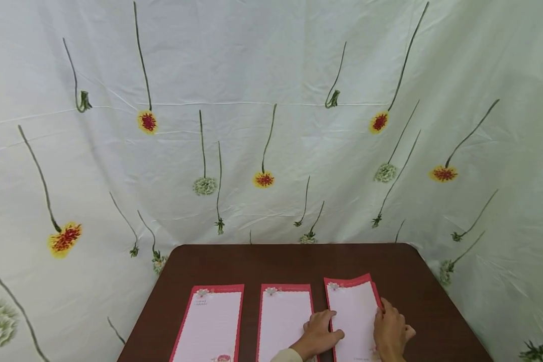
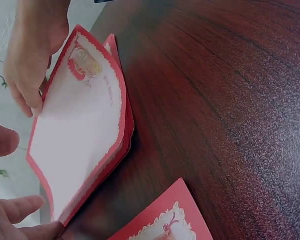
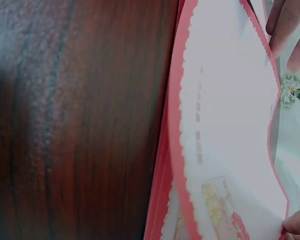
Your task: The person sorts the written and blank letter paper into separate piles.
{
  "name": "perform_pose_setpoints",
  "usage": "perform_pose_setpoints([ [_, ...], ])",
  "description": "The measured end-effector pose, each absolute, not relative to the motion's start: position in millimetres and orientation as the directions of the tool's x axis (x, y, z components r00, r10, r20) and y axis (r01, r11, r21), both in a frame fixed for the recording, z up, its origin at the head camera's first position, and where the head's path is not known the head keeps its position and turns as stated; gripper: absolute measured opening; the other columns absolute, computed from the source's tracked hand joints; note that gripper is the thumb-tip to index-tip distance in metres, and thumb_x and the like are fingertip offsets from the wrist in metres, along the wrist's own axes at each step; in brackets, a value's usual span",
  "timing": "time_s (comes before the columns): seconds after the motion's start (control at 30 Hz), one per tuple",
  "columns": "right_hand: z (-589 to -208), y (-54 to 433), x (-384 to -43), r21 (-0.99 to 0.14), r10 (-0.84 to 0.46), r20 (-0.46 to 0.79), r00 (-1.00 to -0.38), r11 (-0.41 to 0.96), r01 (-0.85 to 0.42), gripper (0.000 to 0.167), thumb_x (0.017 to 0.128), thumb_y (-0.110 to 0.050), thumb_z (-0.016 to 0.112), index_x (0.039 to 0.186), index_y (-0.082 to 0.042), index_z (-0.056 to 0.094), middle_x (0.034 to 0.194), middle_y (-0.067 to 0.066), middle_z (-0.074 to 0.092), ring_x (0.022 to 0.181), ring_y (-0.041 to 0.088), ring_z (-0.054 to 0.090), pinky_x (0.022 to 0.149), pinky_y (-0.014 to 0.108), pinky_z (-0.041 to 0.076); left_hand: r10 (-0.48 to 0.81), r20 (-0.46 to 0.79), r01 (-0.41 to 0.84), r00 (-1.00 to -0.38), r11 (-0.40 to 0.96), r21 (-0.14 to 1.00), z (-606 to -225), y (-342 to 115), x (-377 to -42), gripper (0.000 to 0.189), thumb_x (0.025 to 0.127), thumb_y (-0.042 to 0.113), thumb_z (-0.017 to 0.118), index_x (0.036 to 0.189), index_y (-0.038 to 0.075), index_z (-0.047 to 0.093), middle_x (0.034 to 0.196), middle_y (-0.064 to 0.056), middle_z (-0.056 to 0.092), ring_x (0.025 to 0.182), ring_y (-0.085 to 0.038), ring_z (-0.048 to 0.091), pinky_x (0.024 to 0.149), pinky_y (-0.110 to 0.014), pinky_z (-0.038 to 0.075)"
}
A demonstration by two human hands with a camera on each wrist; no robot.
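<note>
A stack of red-bordered letter paper [image 1: 353, 311] lies at the right of the table, its upper sheets bowed up. My right hand [image 1: 389, 329] pinches the right edge of the top paper, and its thumb [image 3: 297, 222] shows at that edge in the right wrist view. At the left edge, my left hand [image 1: 318, 333] touches the paper with its fingers extended. Those fingertips [image 2: 42, 231] meet a corner in the left wrist view, with the thumb apart from the sheet. Layered red edges show under the top sheet in both wrist views.
On the dark brown table [image 1: 285, 261] lie two more red-bordered papers, a middle one [image 1: 285, 311] partly under my left arm and a left one [image 1: 212, 322] with writing near its top. A white flowered cloth [image 1: 271, 75] hangs behind the table.
</note>
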State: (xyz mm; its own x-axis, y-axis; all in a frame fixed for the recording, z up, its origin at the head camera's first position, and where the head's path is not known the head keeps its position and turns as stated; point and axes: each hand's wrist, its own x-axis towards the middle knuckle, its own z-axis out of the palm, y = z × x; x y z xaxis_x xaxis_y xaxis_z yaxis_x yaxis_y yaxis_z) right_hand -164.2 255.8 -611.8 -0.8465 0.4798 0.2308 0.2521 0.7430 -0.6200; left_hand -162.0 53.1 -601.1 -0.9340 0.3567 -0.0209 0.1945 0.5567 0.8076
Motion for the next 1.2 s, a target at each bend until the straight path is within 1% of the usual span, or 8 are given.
perform_pose_setpoints([
  [0.2, -615, 258, -166, -0.605, 0.468, 0.199, -0.861, 0.750, 0.268, 0.038, 0.101, -0.009, 0.057, 0.133, 0.010, 0.061, 0.119, 0.038, 0.064, 0.111, 0.057, 0.057, 0.086, 0.069, 0.028, 0.358, -0.030, 0.191, -0.933, 0.567, 0.801, -604, 55, -163, 0.057, 0.086, 0.035, 0.067, 0.135, 0.005, 0.064, 0.137, -0.011, 0.063, 0.137, -0.037, 0.046, 0.101, -0.053, 0.034],
  [0.37, -618, 258, -165, -0.592, 0.456, 0.158, -0.876, 0.754, 0.286, 0.041, 0.100, -0.012, 0.057, 0.135, 0.010, 0.058, 0.126, 0.039, 0.058, 0.118, 0.059, 0.050, 0.089, 0.072, 0.028, 0.358, -0.037, 0.191, -0.933, 0.581, 0.791, -607, 57, -163, 0.056, 0.087, 0.036, 0.067, 0.134, 0.006, 0.064, 0.136, -0.010, 0.064, 0.136, -0.036, 0.048, 0.101, -0.054, 0.034],
  [0.6, -622, 256, -165, -0.596, 0.472, 0.110, -0.874, 0.736, 0.322, 0.044, 0.100, -0.012, 0.057, 0.138, 0.010, 0.055, 0.131, 0.038, 0.049, 0.125, 0.060, 0.040, 0.092, 0.073, 0.027, 0.355, -0.082, 0.157, -0.931, 0.593, 0.789, -609, 58, -162, 0.058, 0.086, 0.037, 0.066, 0.136, 0.006, 0.064, 0.150, -0.021, 0.057, 0.139, -0.038, 0.044, 0.107, -0.057, 0.032],
  [0.7, -625, 256, -165, -0.591, 0.488, 0.083, -0.869, 0.726, 0.351, 0.042, 0.100, -0.011, 0.057, 0.136, 0.010, 0.055, 0.131, 0.038, 0.045, 0.125, 0.059, 0.038, 0.093, 0.073, 0.027, 0.358, -0.088, 0.150, -0.930, 0.586, 0.797, -610, 59, -162, 0.059, 0.086, 0.036, 0.066, 0.136, 0.006, 0.064, 0.151, -0.024, 0.055, 0.139, -0.038, 0.043, 0.108, -0.058, 0.030],
  [0.8, -628, 257, -165, -0.589, 0.496, 0.064, -0.866, 0.719, 0.369, 0.041, 0.099, -0.012, 0.056, 0.133, 0.011, 0.056, 0.131, 0.037, 0.043, 0.125, 0.057, 0.036, 0.093, 0.073, 0.027, 0.362, -0.103, 0.141, -0.926, 0.589, 0.796, -609, 60, -162, 0.059, 0.085, 0.036, 0.066, 0.137, 0.007, 0.064, 0.153, -0.025, 0.054, 0.140, -0.036, 0.042, 0.110, -0.058, 0.029],
  [1.03, -634, 261, -163, -0.584, 0.469, 0.062, -0.881, 0.733, 0.349, 0.038, 0.098, -0.013, 0.055, 0.126, 0.013, 0.058, 0.128, 0.038, 0.043, 0.124, 0.059, 0.036, 0.092, 0.074, 0.026, 0.376, -0.123, 0.139, -0.919, 0.597, 0.790, -611, 62, -162, 0.060, 0.085, 0.035, 0.066, 0.137, 0.006, 0.063, 0.154, -0.027, 0.052, 0.142, -0.036, 0.038, 0.110, -0.059, 0.027],
  [1.2, -635, 261, -164, -0.584, 0.466, 0.040, -0.884, 0.729, 0.358, 0.039, 0.098, -0.012, 0.055, 0.126, 0.015, 0.056, 0.128, 0.039, 0.042, 0.123, 0.059, 0.035, 0.091, 0.073, 0.027, 0.382, -0.121, 0.148, -0.916, 0.603, 0.784, -612, 63, -162, 0.059, 0.085, 0.036, 0.065, 0.136, 0.006, 0.063, 0.154, -0.027, 0.052, 0.142, -0.037, 0.038, 0.109, -0.058, 0.027],
])
